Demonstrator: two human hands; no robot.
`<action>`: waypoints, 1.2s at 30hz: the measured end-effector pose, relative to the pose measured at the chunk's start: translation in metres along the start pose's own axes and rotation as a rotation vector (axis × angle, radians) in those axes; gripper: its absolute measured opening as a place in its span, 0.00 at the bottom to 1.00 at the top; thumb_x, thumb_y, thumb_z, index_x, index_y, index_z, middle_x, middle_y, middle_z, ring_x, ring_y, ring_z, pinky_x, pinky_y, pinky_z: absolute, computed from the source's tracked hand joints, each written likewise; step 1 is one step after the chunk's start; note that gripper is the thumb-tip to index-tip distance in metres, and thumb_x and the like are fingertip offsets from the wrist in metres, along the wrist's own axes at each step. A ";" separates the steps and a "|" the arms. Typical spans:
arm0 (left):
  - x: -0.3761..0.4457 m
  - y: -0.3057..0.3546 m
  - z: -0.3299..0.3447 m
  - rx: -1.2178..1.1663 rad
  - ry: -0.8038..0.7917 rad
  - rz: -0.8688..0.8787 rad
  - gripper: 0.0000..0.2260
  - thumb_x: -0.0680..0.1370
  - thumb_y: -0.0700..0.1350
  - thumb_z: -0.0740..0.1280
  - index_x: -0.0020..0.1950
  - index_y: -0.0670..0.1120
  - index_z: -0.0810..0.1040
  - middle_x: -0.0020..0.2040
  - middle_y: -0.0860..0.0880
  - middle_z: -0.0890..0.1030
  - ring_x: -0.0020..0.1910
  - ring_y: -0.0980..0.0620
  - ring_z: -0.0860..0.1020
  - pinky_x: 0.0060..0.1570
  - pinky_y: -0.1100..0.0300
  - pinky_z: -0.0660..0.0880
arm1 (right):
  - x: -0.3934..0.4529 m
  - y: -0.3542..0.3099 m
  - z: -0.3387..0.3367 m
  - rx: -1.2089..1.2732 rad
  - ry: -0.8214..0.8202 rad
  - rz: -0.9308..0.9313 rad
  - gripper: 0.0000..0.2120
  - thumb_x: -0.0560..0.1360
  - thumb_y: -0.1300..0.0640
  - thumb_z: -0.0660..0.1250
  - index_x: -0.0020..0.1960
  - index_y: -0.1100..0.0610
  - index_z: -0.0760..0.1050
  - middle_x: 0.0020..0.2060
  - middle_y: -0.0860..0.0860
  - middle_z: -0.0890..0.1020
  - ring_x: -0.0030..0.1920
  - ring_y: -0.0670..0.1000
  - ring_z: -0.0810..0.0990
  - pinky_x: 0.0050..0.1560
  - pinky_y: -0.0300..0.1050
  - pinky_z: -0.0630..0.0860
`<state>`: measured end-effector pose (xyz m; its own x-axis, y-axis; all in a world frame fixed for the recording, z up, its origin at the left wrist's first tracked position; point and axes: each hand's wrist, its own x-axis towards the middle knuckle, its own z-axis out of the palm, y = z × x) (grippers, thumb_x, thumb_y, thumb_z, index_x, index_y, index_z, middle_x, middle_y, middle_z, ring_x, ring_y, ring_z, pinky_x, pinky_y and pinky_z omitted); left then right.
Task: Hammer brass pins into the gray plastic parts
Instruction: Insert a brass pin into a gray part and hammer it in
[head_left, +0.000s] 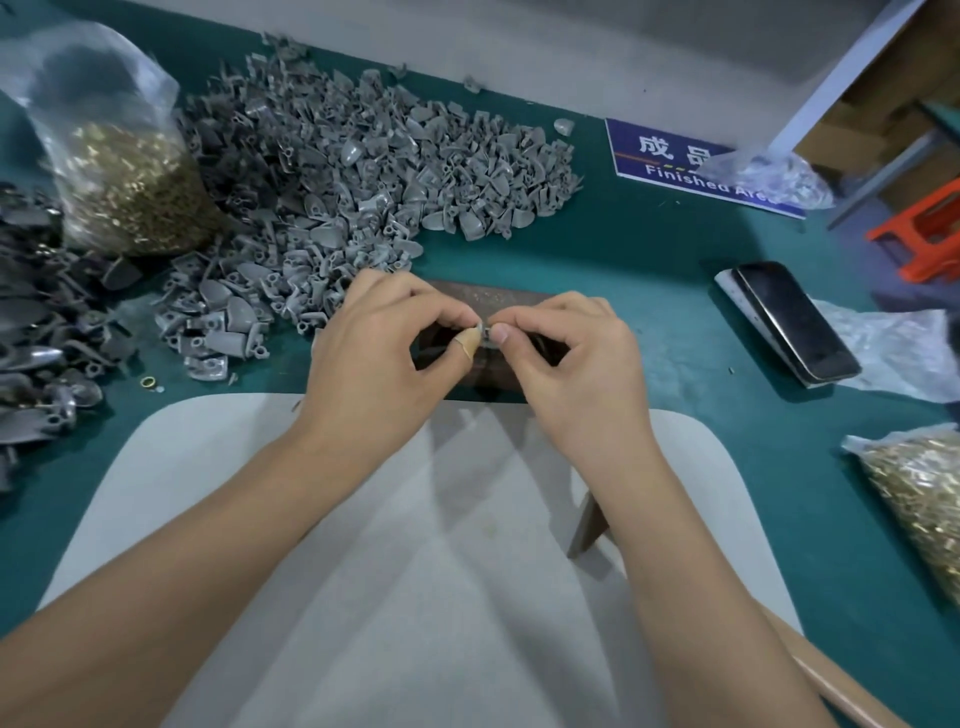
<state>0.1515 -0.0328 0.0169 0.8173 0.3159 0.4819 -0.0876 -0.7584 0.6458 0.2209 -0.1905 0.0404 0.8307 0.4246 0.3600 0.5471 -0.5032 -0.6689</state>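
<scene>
We see both hands meeting above a dark metal block (488, 299) near the middle of the green desk (649, 249). The left hand (384, 343) and the right hand (566, 353) each pinch the same small gray part (486, 332) between thumb and forefinger, fingers curled, fingertips almost touching. The left thumb carries a tan bandage (465, 343). The part is mostly hidden by the fingertips; we cannot tell its long axis or which way it points, nor whether a pin is in it.

A large heap of gray parts (363, 171) lies toward the far left of the desk, reaching down to just beside the left hand. A darker heap (36, 353) sits along the left edge. A clear bag of brass pins (130, 187) stands at the far left, touching the gray heap. A second bag of pins (919, 488) lies at the right edge. A phone (795, 319) lies right of the block, well apart from it. A blue sign (680, 161) lies near the far edge. A small brass ring (148, 383) lies on the desk just below the heap.
</scene>
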 end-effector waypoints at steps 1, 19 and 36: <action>0.000 0.000 0.000 -0.003 0.000 -0.001 0.03 0.78 0.51 0.73 0.49 0.55 0.85 0.45 0.58 0.78 0.51 0.55 0.71 0.48 0.57 0.70 | -0.001 -0.002 0.000 -0.037 0.008 -0.015 0.06 0.77 0.58 0.73 0.47 0.48 0.88 0.41 0.46 0.81 0.50 0.51 0.76 0.52 0.37 0.70; 0.000 -0.003 0.001 -0.081 -0.001 0.023 0.05 0.78 0.52 0.73 0.51 0.54 0.86 0.46 0.58 0.79 0.51 0.53 0.72 0.51 0.63 0.69 | 0.006 -0.010 -0.003 -0.153 -0.050 0.024 0.09 0.77 0.55 0.71 0.45 0.41 0.86 0.41 0.40 0.79 0.50 0.52 0.72 0.49 0.44 0.69; 0.001 -0.001 0.001 -0.017 -0.006 -0.011 0.05 0.78 0.57 0.71 0.50 0.59 0.84 0.45 0.59 0.78 0.51 0.57 0.70 0.45 0.56 0.72 | 0.002 -0.012 -0.004 -0.223 -0.019 0.052 0.08 0.78 0.49 0.70 0.43 0.38 0.84 0.42 0.40 0.82 0.50 0.50 0.74 0.54 0.53 0.65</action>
<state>0.1534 -0.0320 0.0157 0.8214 0.3212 0.4713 -0.0881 -0.7450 0.6612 0.2164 -0.1869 0.0514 0.8577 0.4063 0.3152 0.5142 -0.6777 -0.5256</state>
